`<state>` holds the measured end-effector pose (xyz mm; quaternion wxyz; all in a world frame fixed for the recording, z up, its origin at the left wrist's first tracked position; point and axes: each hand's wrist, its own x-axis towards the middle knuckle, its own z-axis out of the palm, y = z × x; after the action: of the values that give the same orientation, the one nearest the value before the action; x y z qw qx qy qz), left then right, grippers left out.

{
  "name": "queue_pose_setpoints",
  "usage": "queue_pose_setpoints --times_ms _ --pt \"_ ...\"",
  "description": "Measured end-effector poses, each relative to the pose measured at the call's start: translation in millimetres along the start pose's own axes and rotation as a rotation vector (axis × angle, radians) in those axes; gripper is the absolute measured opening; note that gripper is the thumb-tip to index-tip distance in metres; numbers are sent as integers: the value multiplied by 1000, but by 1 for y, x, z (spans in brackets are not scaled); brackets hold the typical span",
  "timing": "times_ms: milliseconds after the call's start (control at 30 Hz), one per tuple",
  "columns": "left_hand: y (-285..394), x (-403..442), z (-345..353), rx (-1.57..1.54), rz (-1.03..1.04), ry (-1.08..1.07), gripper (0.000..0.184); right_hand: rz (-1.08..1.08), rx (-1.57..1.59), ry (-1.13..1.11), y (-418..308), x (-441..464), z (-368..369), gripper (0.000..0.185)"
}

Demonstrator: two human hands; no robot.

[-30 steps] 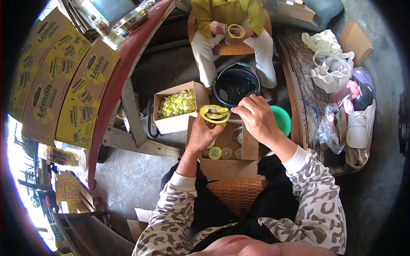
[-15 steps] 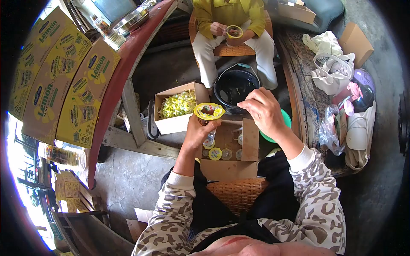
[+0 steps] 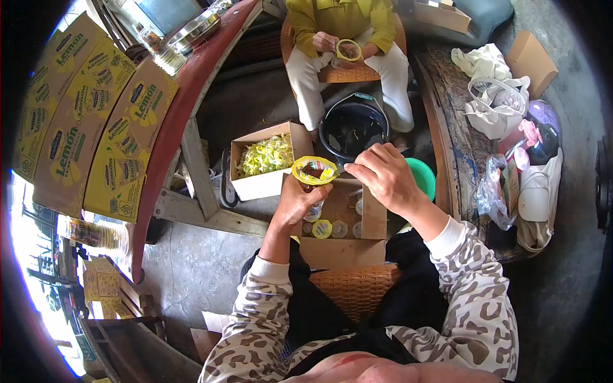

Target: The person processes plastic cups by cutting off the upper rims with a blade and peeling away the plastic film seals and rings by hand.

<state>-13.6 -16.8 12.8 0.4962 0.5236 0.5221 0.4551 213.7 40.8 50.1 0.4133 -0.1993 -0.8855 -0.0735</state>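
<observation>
My left hand (image 3: 299, 202) is wrapped round a plastic cup (image 3: 313, 170) with a yellow rim, a torn printed lid and dark contents. Just right of the cup, my right hand (image 3: 383, 177) is closed in a pinch; whatever its fingertips hold, if anything, is too small to make out. Below both hands an open cardboard box (image 3: 338, 254) holds several small cups, one with a yellow lid (image 3: 322, 229). A white box of yellow-green strips (image 3: 265, 157) stands left of the cup.
A dark bucket (image 3: 353, 131) stands ahead, with a green basin (image 3: 420, 179) at its right. Opposite sits a person (image 3: 347, 29) holding a yellow-rimmed cup. Lemon drink cartons (image 3: 128, 140) line the left, beside a red table edge (image 3: 191, 83). Bags (image 3: 501, 112) lie on a bench at right.
My right hand has moved away from the cup and then back beside it. The lid, flatter over the cup at first, now shows a dark opening. The other person's cup has tilted.
</observation>
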Motion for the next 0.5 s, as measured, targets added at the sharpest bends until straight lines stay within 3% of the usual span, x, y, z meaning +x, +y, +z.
queue_pose_setpoints --times_ms 133,500 --pt "13 -5 13 4 93 21 39 -34 -32 -44 -2 -4 5 14" --pt "2 -4 3 -170 -62 -103 48 -37 -27 -11 -7 -7 10 15"
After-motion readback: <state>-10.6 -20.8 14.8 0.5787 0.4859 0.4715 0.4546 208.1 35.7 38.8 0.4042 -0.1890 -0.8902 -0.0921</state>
